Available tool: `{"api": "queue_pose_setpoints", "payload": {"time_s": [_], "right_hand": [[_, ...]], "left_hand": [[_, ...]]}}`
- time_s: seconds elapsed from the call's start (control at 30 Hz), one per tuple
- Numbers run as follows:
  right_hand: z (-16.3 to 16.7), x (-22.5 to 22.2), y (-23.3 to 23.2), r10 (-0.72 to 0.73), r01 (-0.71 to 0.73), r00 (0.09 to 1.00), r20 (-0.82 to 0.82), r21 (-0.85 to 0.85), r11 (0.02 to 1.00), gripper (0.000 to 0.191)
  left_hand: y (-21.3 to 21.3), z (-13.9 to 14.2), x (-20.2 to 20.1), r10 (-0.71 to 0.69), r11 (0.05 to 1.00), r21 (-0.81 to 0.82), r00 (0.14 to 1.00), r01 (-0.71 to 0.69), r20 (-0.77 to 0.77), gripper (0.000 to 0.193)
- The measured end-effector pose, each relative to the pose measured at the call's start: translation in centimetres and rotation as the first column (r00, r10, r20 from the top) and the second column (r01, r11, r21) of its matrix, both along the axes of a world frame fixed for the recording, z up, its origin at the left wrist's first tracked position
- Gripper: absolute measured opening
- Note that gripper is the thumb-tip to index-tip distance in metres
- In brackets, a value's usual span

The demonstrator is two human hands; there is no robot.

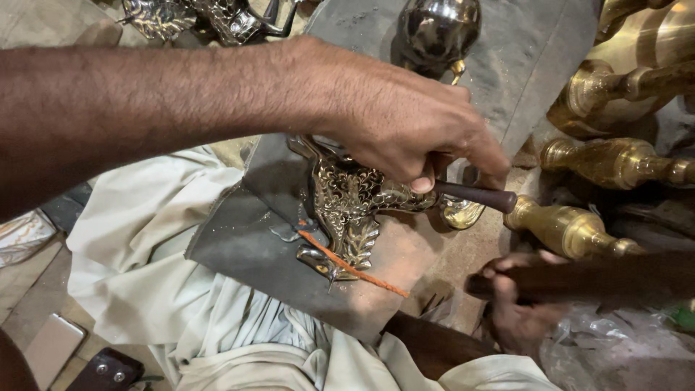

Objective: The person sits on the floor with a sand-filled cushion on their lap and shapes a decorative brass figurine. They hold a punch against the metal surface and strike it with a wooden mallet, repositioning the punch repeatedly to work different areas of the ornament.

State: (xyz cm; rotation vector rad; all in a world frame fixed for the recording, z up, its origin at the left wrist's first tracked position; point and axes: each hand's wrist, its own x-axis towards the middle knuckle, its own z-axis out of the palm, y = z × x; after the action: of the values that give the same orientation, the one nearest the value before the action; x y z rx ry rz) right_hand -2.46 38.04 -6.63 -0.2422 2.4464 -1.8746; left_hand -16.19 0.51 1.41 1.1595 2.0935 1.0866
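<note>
Brass, embossed and leaf-shaped, one ornate piece (347, 210) lies on a grey slab (246, 246) over the person's cloth-covered lap. The left hand (405, 130) presses on it, its grip closed around one dark punch (474, 195). The right hand (517, 304) holds one dark wooden mallet (601, 279), blurred. One orange stick (351, 266) crosses the piece. Three brass stems (572, 228) lie to the right.

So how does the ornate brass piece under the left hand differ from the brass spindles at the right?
The ornate brass piece is flat, leaf-shaped and densely engraved; the brass spindles are round, turned and smooth. The piece lies on a grey slab, pinned by the left hand; the spindles lie loose, untouched. Both are shiny gold-coloured metal.
</note>
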Motion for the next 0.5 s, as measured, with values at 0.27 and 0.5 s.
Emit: {"api": "queue_pose_setpoints", "payload": {"time_s": [0.27, 0.5], "right_hand": [[1.2, -0.5, -1.3, 0.164, 0.008, 0.962, -0.216, 0.627, 0.779, 0.060], [4.2, -5.4, -0.6, 0.087, -0.057, 0.996, -0.007, 0.710, 0.702, 0.054]], "left_hand": [[-0.4, -1.6, 0.1, 0.005, 0.969, 0.246, 0.997, 0.014, -0.075, 0.057], [-1.8, -0.9, 7.4, 0.625, 0.285, 0.411, 0.493, -0.866, 0.605, 0.066]]}}
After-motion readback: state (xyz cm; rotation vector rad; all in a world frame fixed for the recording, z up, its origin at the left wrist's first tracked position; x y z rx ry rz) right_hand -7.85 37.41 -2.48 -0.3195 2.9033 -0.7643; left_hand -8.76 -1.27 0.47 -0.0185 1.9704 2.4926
